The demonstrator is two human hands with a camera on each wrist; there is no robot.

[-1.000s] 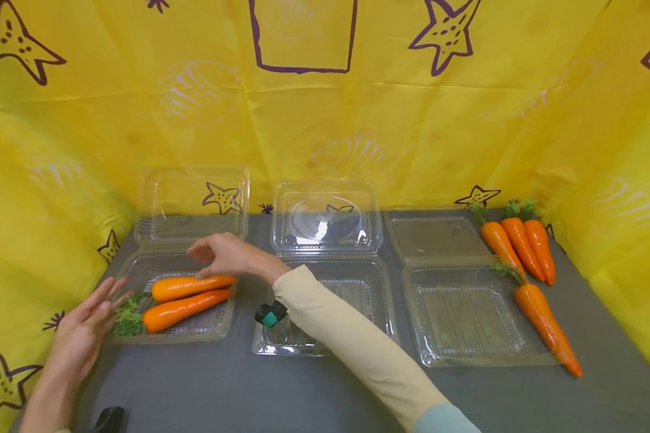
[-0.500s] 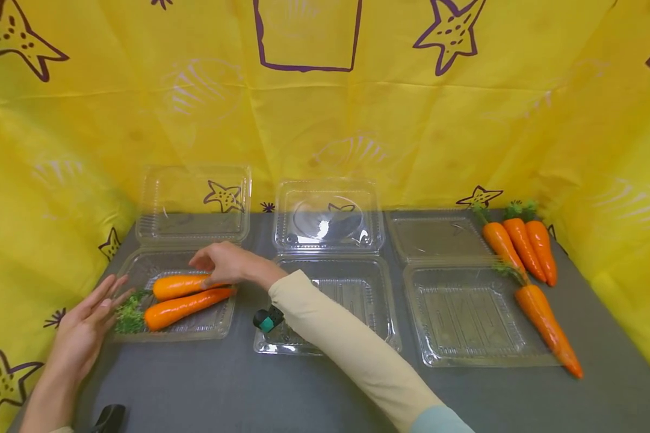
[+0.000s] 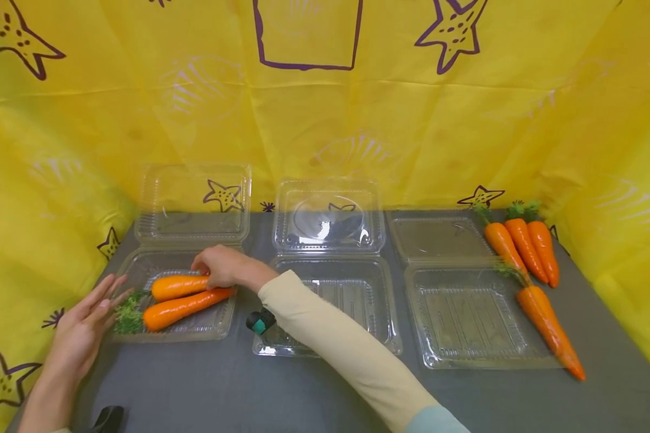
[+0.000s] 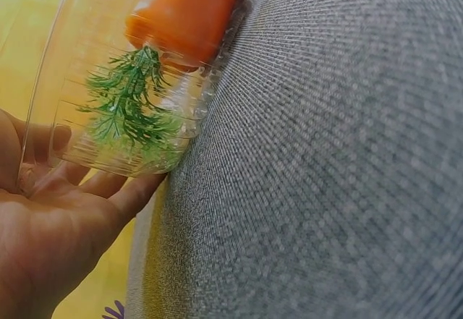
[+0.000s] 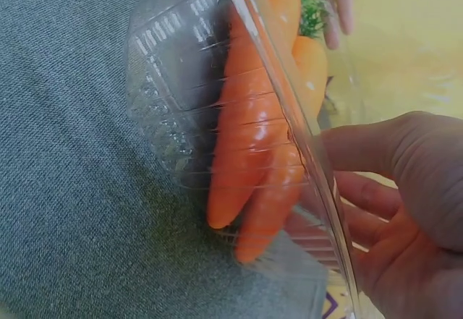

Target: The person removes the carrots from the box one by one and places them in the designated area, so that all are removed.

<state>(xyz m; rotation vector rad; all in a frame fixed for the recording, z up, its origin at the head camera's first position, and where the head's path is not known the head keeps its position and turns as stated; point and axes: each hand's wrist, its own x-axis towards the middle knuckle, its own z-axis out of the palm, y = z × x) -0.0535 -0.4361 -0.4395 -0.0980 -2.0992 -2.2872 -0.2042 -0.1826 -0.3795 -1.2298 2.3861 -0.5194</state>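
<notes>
Two orange carrots lie side by side in the left clear plastic clamshell container (image 3: 168, 338), their green tops toward its left wall. My right hand (image 3: 226, 266) reaches over them. Its thumb and curled fingers hold the thin end of the rear carrot (image 3: 174, 287), and the hand hides that tip. The front carrot (image 3: 181, 309) is free of both hands. Against the container's left end rests my left hand (image 3: 82, 328), fingers spread and fairly straight. In the left wrist view, the fingers touch the plastic wall beside the carrot greens (image 4: 134, 109).
A middle clamshell container (image 3: 352, 300) and a right clamshell container (image 3: 466, 362) stand with lids folded back. One carrot (image 3: 547, 325) lies across the right container's side. Several more carrots (image 3: 522, 249) lie behind it. Yellow cloth (image 3: 325, 120) walls the grey table.
My right hand has come down and slightly right onto the rear carrot, and its thumb and fingers have closed around the thin end. My left hand stays where it was.
</notes>
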